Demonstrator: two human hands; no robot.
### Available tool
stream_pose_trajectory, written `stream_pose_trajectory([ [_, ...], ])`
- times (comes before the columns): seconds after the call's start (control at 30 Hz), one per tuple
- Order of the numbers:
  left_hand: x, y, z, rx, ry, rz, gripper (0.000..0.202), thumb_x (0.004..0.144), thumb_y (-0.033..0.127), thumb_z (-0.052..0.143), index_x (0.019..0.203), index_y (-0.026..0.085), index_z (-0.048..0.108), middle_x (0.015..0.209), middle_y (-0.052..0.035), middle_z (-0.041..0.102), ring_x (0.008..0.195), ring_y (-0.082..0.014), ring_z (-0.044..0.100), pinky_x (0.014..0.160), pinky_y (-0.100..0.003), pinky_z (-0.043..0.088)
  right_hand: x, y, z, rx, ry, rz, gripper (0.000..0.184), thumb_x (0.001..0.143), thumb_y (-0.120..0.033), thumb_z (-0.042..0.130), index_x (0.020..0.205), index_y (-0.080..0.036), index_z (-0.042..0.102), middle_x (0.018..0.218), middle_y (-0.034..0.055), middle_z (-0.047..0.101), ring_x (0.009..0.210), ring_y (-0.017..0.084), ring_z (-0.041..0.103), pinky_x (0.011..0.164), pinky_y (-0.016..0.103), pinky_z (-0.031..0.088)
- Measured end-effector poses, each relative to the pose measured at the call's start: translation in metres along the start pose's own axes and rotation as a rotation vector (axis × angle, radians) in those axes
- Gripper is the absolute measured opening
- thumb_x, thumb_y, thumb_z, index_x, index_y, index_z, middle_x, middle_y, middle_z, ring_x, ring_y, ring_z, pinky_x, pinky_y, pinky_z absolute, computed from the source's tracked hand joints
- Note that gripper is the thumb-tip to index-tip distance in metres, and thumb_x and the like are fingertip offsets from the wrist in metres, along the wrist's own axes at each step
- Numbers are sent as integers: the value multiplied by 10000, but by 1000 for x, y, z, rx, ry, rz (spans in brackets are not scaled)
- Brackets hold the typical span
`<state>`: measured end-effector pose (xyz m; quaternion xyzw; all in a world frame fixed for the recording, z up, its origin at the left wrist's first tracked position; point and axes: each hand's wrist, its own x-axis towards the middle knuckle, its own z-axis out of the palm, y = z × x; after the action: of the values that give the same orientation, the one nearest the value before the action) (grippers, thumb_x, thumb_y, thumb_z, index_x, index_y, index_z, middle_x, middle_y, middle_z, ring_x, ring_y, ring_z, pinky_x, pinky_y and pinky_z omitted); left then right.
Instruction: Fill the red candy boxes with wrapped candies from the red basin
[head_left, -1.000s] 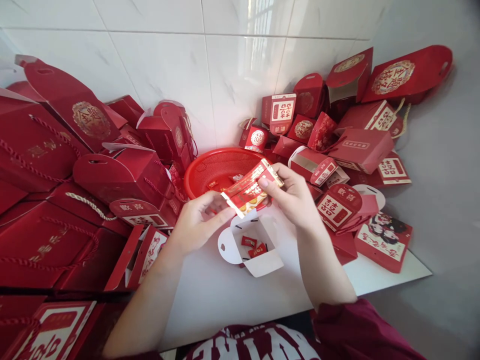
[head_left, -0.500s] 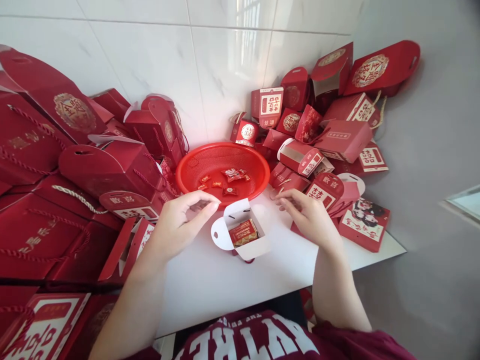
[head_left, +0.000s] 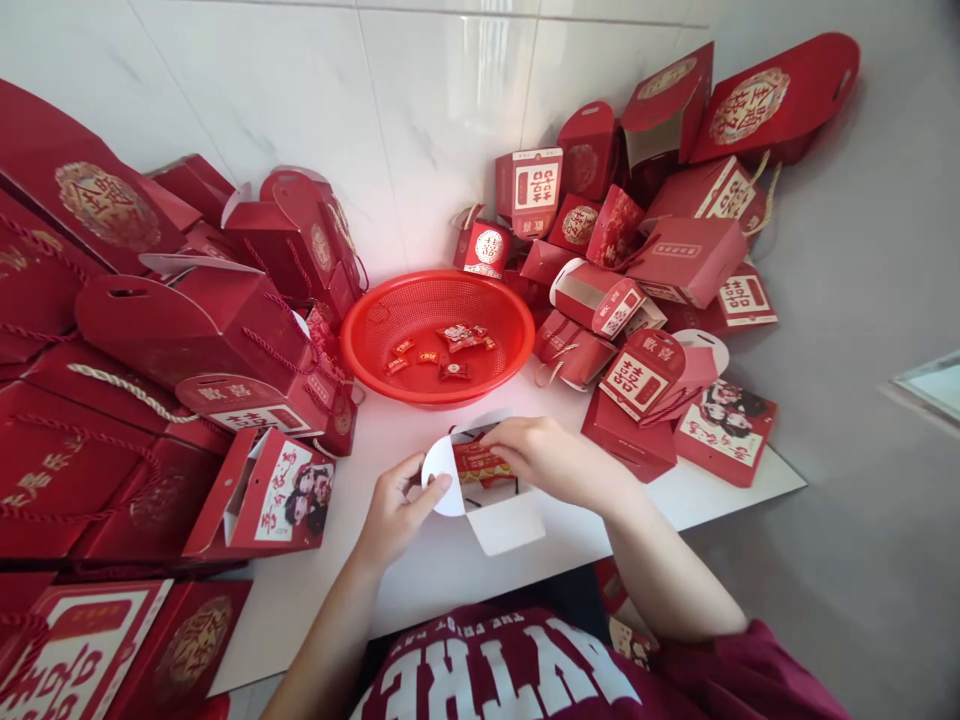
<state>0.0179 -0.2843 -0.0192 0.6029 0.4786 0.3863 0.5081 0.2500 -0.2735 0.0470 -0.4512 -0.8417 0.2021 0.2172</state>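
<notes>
A small open gift box, with its white inside showing, stands on the white table before me. My left hand pinches its rounded white flap between thumb and fingers. From the right, my right hand reaches over the box opening, fingertips closed at a red and gold packet inside. The fingers hide part of that packet. Behind the box sits a red plastic colander basket holding several small wrapped candies.
Red gift boxes with rope handles are heaped on the left. Another pile of red boxes fills the back right, up to the grey wall. A tiled wall stands behind the colander. The white table's right corner shows.
Both hands were raised apart on either side of the box. My left hand has come down to take hold of the flap, and my right hand has moved left into the opening.
</notes>
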Motion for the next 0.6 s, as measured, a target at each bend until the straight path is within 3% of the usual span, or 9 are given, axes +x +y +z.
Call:
stream_pose_trajectory([
  [0.07, -8, -6, 6, 14, 75, 57, 314, 853, 413, 669, 705, 165, 544, 647, 33, 482, 614, -113, 445, 577, -218, 369, 16, -12, 12, -209, -124, 134, 187, 891, -60, 556, 931, -150, 715, 931, 144, 744, 846, 257, 719, 748, 344, 547],
  [0.17, -18, -18, 14, 13, 143, 87, 348, 863, 408, 653, 676, 180, 468, 633, 42, 403, 595, -109, 386, 557, -223, 330, 29, -23, 31, -366, -191, 271, 205, 807, 33, 566, 865, -99, 712, 863, 203, 736, 761, 289, 720, 640, 340, 533],
  [0.23, -21, -26, 18, -26, 166, 83, 336, 876, 408, 634, 693, 186, 460, 639, 43, 393, 590, -110, 373, 551, -226, 324, 28, -25, 31, -387, -192, 252, 236, 801, 49, 543, 887, -95, 709, 873, 201, 736, 761, 287, 717, 618, 330, 521],
  [0.3, -22, -30, 21, -61, 212, 73, 319, 882, 412, 627, 714, 189, 473, 644, 41, 403, 588, -111, 376, 546, -226, 326, 17, -22, 19, -386, -127, 188, 257, 835, 17, 520, 937, -131, 704, 909, 155, 741, 775, 266, 713, 619, 322, 514],
  [0.4, -21, -32, 22, -94, 297, 61, 334, 863, 429, 646, 701, 188, 481, 635, 37, 416, 583, -113, 388, 530, -221, 332, -15, -17, -14, -208, 169, 144, 193, 919, -138, 551, 1006, -235, 693, 953, 51, 737, 771, 213, 694, 643, 320, 522],
  [0.47, -19, -30, 22, -111, 325, 55, 341, 853, 439, 655, 694, 185, 492, 634, 33, 431, 584, -115, 403, 527, -217, 344, -40, -15, -34, 6, 411, 163, 140, 933, -239, 593, 1026, -277, 691, 917, 30, 715, 744, 195, 665, 613, 323, 518],
  [0.6, -18, -27, 22, -126, 335, 44, 328, 840, 446, 670, 714, 177, 530, 641, 27, 464, 593, -119, 429, 527, -213, 363, -77, -20, -53, 192, 947, 301, 148, 860, -240, 699, 979, -326, 716, 791, 25, 638, 598, 194, 551, 504, 361, 415],
])
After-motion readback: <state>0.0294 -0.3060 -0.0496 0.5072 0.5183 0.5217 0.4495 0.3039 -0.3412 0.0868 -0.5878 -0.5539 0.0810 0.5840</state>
